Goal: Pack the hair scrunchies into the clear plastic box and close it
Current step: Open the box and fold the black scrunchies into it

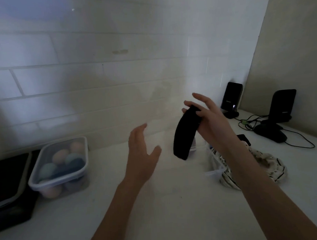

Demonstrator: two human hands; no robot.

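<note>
My right hand (209, 118) is raised over the white counter and grips the top of a black hair band (184, 137), which hangs down from my fingers. My left hand (142, 154) hovers open to its left, fingers spread, holding nothing. Under my right forearm lies a white scrunchie with black stripes (263, 168), partly hidden by the arm. Beside it I see a corner of clear plastic (214, 171); I cannot tell whether it is the box or its lid.
A lidded clear container of pastel sponges (60, 168) stands at the left by the tiled wall, next to a black box (11, 191). Two black stands (231, 99), (279, 113) with cables sit in the back right corner. The counter (175, 200) is white.
</note>
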